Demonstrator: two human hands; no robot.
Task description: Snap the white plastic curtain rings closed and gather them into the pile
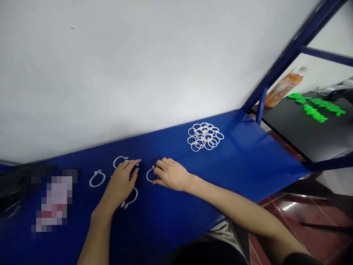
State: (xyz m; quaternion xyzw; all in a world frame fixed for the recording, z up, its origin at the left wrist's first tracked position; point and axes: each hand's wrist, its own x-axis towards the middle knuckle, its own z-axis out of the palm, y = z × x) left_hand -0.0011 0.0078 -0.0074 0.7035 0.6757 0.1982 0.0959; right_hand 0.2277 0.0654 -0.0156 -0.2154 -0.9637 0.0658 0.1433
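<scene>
White rings, each with a small clasp-like end, lie on the blue tabletop (237, 147). My right hand (172, 175) is closed, with thumb and fingers pinching the edge of one white ring (149, 174). To its left, my left hand (122, 182) curves its thumb and fingers about another white ring, of which only small parts show. Loose rings surround the left hand: one ring (97, 179) to its left, one (114, 162) behind it and one (135, 197) in front, partly covered by the wrist.
A heap of several white rings (204, 137) lies near the wall (154, 73). Black plastic (27, 180) and a blurred packet (56, 200) are at the left. Beyond the blue frame post (278, 51), a dark table (306, 132) holds an orange bottle (285, 88) and green pieces (316, 112).
</scene>
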